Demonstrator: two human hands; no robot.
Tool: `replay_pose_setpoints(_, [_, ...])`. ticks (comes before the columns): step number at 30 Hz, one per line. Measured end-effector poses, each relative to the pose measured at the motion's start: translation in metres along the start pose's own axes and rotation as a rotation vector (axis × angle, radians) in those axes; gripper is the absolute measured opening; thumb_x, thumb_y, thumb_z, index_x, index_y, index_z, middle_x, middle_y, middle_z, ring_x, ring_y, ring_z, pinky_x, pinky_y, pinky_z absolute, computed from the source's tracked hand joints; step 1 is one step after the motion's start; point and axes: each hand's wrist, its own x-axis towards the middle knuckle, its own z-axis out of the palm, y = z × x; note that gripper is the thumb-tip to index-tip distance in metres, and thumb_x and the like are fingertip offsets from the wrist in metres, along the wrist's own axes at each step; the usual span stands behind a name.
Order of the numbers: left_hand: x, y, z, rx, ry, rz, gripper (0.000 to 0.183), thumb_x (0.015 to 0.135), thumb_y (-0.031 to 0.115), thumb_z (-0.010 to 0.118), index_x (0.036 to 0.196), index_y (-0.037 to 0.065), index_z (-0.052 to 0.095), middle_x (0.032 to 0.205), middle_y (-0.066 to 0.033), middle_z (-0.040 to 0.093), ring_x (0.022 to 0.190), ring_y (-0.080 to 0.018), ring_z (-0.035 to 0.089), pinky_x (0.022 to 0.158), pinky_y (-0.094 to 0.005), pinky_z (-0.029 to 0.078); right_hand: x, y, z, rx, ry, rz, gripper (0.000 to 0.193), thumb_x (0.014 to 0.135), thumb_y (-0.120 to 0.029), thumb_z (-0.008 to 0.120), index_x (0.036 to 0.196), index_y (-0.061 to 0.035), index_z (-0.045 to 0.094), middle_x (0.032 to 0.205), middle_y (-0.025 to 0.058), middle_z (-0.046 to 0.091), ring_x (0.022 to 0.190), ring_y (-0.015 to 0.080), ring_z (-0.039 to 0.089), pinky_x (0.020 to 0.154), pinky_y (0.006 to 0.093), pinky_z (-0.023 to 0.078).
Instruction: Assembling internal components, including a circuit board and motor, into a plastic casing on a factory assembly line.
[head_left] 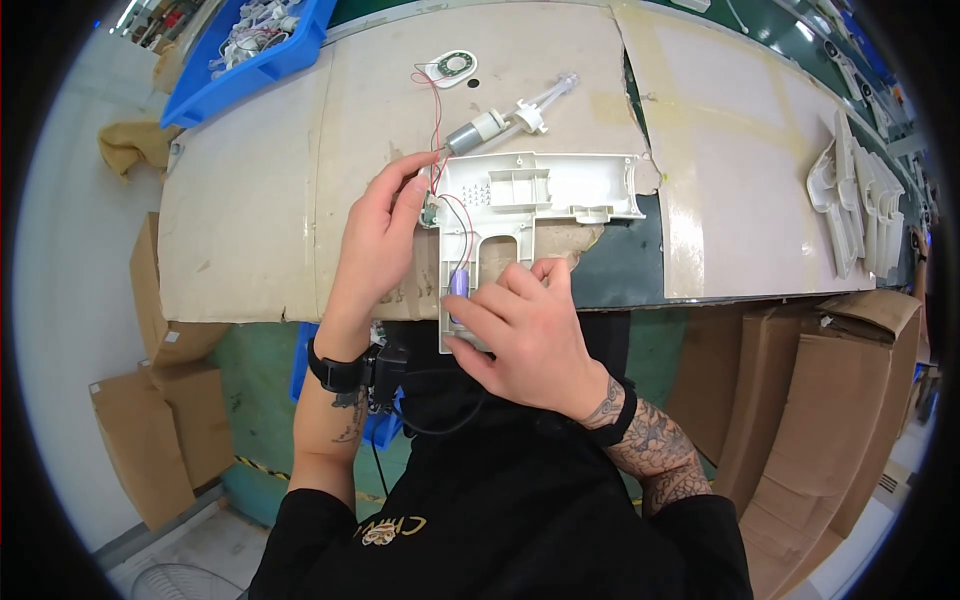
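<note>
Housing: a white plastic toy-gun half-shell (520, 200), pistol-shaped, lies open side up on the cardboard-covered counter (250, 200), its barrel part running to the right and its handle pointing toward the person.
Inside of housing: moulded ribs, screw posts, a boxed compartment near the top and a patch of small holes farther right; thin red and white wires run down the handle.
Battery: a small purple cylinder (458, 285) sits in the handle, just left of the right hand's fingertips.
Left hand: the left hand (378, 235) rests at the shell's rear upper corner, thumb and forefinger pinched narrowly on a small part there; what that part is cannot be told.
Right hand: the right hand (525, 330) lies over the lower handle, fingers curled and pressing on the plastic edge, holding the shell down rather than closed around it.
Motor unit: a grey cylindrical motor with a clear plastic pump and tube (505, 120) lies just above the shell, beyond the left fingertips, joined to it by red wires.
Speaker: a small oval speaker (452, 66) lies farther off, past the motor, on the end of the wires.
Spare shells: a stack of the same white shells (860, 200) stands well to the right of the right hand.
Bin: a blue bin (255, 45) of wired parts sits far beyond the left hand.
Boxes: brown cartons (830, 420) stand below the counter edge on the right.
</note>
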Motion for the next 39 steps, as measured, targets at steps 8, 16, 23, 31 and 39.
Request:
replay_pose_setpoints(8, [-0.012,0.024,0.0,0.115,0.295,0.077,0.034,0.1,0.015,0.065,0.131,0.0,0.064,0.118,-0.0136,0.068,0.101,-0.0216,0.062,0.088,-0.0362,0.05,0.024,0.026,-0.031,0.038,-0.211,-0.071,0.026,0.081,-0.011,0.079,0.106,-0.01,0.073,0.089,0.0014,0.063,0.082,0.0225,0.059,0.077,0.0389,0.041])
replay_pose_setpoints(16, [-0.078,0.043,0.017,0.471,0.001,0.246,0.042,0.085,0.005,0.08,0.125,0.0,0.068,0.109,-0.0127,0.059,0.101,-0.028,0.057,0.084,-0.0349,0.049,0.086,0.071,-0.019,-0.189,-0.369,-0.248,0.017,0.078,-0.008,0.071,0.095,-0.0115,0.076,0.089,0.004,0.065,0.088,0.0246,0.064,0.076,0.0391,0.047])
replay_pose_setpoints(23, [-0.083,0.026,0.023,0.489,0.065,0.255,0.044,0.087,0.005,0.078,0.13,0.003,0.071,0.106,-0.0112,0.055,0.092,-0.0267,0.051,0.079,-0.0356,0.047,0.089,0.078,-0.007,-0.252,-0.408,-0.314,0.008,0.076,-0.012,0.069,0.082,-0.0122,0.076,0.088,0.0013,0.063,0.091,0.021,0.063,0.078,0.0365,0.049])
replay_pose_setpoints(31, [-0.079,0.027,0.023,0.563,0.048,0.283,0.042,0.09,0.006,0.073,0.132,0.005,0.071,0.117,-0.0142,0.058,0.098,-0.0305,0.051,0.085,-0.0396,0.047,0.09,0.075,-0.003,-0.273,-0.404,-0.321,0.008,0.076,-0.014,0.067,0.078,-0.012,0.074,0.087,0.0002,0.061,0.091,0.0189,0.061,0.077,0.0352,0.047])
replay_pose_setpoints(39, [-0.078,0.023,0.022,0.561,0.01,0.214,0.04,0.093,0.017,0.07,0.133,0.015,0.071,0.131,-0.0166,0.057,0.112,-0.0345,0.051,0.096,-0.0449,0.041,0.092,0.071,-0.009,-0.351,-0.465,-0.358,0.009,0.078,-0.015,0.066,0.08,-0.0127,0.075,0.087,0.0002,0.062,0.092,0.0185,0.062,0.079,0.0343,0.047])
